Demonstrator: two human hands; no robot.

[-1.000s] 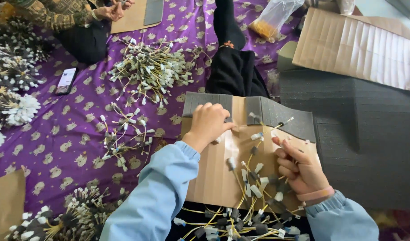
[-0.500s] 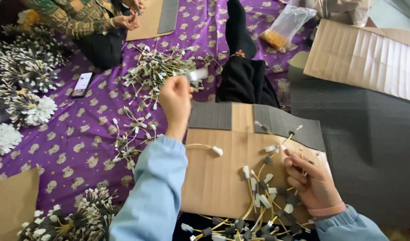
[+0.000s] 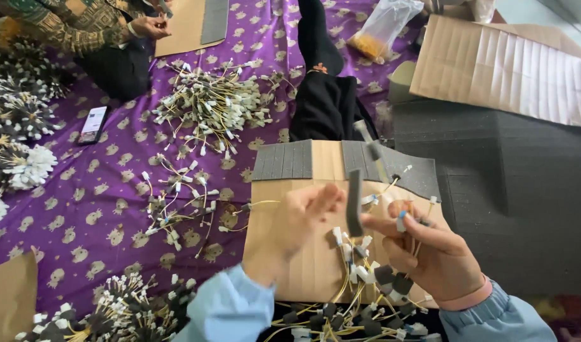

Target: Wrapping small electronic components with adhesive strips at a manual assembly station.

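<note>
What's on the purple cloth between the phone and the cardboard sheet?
In the head view, a small scatter of white-tipped yellow wires lies between the phone and the cardboard sheet.

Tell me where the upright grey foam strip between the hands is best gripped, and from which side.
Probably the lower end of the grey foam strip, pinched across its thin faces from the side. It stands upright between the left hand and right hand, with its bottom already at their fingertips; the upper part is free. The left hand is blurred, so contact is unclear.
</note>
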